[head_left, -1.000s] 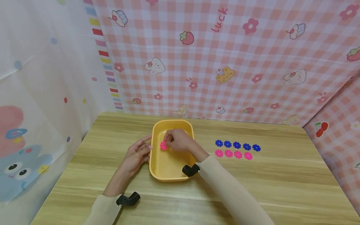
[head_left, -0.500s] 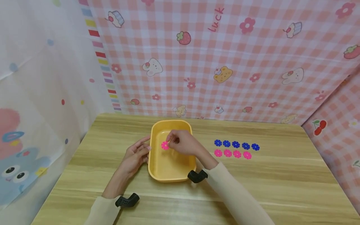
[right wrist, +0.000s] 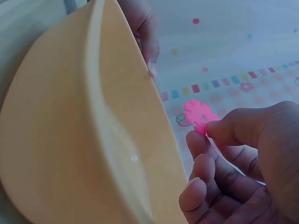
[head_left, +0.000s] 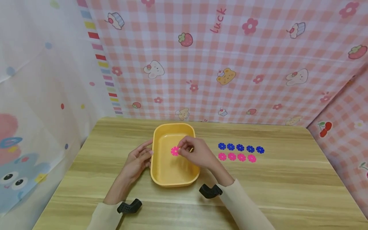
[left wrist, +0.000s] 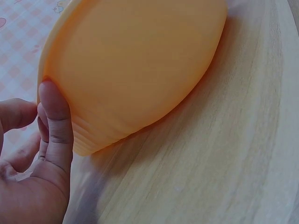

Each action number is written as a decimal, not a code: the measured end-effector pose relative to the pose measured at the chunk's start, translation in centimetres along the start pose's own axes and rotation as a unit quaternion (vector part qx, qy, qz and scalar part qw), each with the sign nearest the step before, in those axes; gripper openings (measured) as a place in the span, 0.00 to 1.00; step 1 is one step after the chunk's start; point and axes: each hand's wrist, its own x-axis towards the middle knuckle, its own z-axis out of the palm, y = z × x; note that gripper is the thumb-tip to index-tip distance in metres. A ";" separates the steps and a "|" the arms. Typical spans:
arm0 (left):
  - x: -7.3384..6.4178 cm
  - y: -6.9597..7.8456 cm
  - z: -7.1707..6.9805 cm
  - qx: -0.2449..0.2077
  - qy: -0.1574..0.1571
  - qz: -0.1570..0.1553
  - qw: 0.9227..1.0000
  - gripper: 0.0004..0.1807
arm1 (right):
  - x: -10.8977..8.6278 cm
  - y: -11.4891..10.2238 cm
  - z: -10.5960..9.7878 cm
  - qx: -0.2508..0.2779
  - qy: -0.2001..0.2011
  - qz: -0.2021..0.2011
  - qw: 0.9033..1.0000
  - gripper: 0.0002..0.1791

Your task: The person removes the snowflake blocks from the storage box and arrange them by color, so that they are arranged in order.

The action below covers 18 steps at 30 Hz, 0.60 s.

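My right hand [head_left: 198, 153] hovers over the yellow plastic tub [head_left: 157, 166], pinching a pink snowflake disc [head_left: 174, 151] by its edge between thumb and index finger. The right wrist view shows that pink snowflake disc [right wrist: 198, 112] up close, beyond the tub's wall [right wrist: 140, 93]. At the tub's left side, my left hand [head_left: 138, 163] rests against the outer wall with loosely extended fingers. In the left wrist view its thumb [left wrist: 57, 116] touches the wall near the rim. No other disc shows inside the tub in the head view.
To the right of the tub, a row of several blue discs [head_left: 240, 147] lies on the wooden table [head_left: 276, 185]. Nearer to me runs a row of several pink discs [head_left: 241, 157]. A pink checked cloth [head_left: 178, 80] hangs behind the table.
My right hand has risen from inside the tub and shifted right and toward me, carrying the pink snowflake disc. The left hand stays at the tub's side. The head view has turned slightly.
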 end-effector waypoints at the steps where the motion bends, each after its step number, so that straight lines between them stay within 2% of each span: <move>1: 0.0 0.0 0.0 -0.001 -0.002 0.002 1.000 0.31 | -0.3 0.0 -0.1 0.002 0.006 0.002 1.000 0.03; 7: -0.2 0.0 -0.1 -0.009 -0.017 0.011 1.000 0.32 | -1.7 0.4 -1.0 0.011 0.037 0.022 0.999 0.03; 18: -0.1 -0.1 -0.2 -0.008 -0.017 0.016 1.000 0.32 | -3.7 2.3 -4.0 0.012 0.078 0.054 0.995 0.03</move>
